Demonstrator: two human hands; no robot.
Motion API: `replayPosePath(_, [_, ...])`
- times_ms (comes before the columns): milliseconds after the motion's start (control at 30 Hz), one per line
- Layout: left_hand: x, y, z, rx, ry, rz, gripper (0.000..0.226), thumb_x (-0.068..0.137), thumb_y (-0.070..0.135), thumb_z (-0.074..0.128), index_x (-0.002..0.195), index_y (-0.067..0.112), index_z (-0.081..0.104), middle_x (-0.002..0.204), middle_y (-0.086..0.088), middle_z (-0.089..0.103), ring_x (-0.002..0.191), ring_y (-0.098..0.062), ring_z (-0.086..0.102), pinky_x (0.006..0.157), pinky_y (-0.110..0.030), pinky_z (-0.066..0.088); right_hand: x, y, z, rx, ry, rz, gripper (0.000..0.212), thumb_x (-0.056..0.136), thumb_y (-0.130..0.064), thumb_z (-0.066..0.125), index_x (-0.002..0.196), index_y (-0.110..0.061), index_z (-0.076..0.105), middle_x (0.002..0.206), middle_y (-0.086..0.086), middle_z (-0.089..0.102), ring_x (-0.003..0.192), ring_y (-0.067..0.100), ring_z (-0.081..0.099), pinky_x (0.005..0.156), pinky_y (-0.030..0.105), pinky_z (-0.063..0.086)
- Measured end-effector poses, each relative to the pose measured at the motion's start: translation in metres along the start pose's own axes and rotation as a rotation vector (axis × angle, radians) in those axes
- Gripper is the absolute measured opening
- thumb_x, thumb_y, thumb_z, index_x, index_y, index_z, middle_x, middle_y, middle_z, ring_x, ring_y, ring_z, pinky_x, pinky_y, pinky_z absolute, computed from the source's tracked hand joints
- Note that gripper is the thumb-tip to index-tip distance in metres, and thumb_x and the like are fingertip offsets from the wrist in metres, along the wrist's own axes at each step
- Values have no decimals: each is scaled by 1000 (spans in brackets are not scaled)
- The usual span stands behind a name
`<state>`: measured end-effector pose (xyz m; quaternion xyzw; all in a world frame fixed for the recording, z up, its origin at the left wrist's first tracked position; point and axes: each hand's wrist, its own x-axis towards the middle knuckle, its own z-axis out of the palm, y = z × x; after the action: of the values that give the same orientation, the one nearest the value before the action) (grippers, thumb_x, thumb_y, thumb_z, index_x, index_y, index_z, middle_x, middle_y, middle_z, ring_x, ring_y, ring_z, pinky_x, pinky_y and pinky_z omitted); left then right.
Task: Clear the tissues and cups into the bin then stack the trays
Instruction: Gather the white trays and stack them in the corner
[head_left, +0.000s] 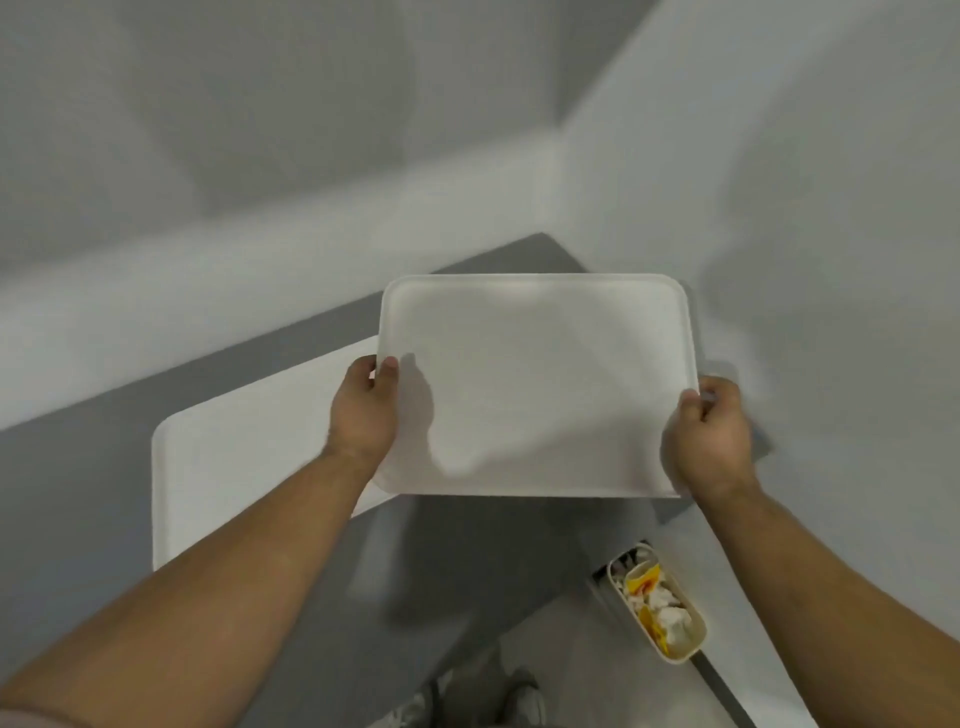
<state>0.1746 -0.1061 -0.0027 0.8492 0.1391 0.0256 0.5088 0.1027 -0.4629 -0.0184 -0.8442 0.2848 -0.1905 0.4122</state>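
Observation:
I hold a white rectangular tray (537, 384) level in the air over the grey table. My left hand (363, 410) grips its left edge, thumb on top. My right hand (709, 436) grips its right edge. The held tray's surface is bare. A second white tray (244, 467) lies flat on the table to the left, partly under the held tray and my left forearm. Down at the lower right a cream bin (660, 605) stands on the floor, holding crumpled white tissues and yellow and orange scraps.
The grey table (93, 493) fits into a corner of pale walls (779, 182). Its right end stops near my right hand. Below the table edge my shoes (519, 701) show on the light floor beside the bin.

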Motion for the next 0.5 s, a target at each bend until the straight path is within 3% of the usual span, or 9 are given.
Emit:
replayPosePath(100, [7, -29, -47, 13, 136, -85, 14, 101, 28, 44, 102, 22, 57, 88, 10, 61, 88, -23, 59, 80, -35, 42, -5, -39, 39, 4, -149, -41, 21, 94, -24, 52, 114, -18, 52, 91, -3, 62, 82, 24, 57, 75, 31, 41])
replayPosePath(200, [4, -65, -94, 18, 270, -194, 13, 91, 14, 44, 82, 12, 53, 77, 1, 56, 74, -23, 51, 68, -35, 40, -19, -80, 84, -38, -334, -111, 34, 86, -9, 52, 120, -14, 56, 105, 3, 65, 92, 25, 61, 81, 31, 47])
replayPosePath(300, [-1, -100, -138, 75, 348, -287, 13, 87, 10, 44, 83, 2, 54, 74, -6, 55, 71, -27, 50, 64, -37, 41, -44, -115, 130, -123, -476, -242, 42, 83, -6, 51, 124, -14, 58, 114, 10, 66, 100, 31, 63, 91, 40, 53])
replayPosePath(500, [8, -151, -202, 357, 312, -266, 19, 95, 11, 53, 85, -1, 64, 78, -18, 64, 73, -34, 53, 68, -35, 40, -86, -145, 206, -248, -630, -226, 44, 80, -12, 53, 124, -18, 55, 114, 6, 65, 97, 26, 61, 83, 28, 46])
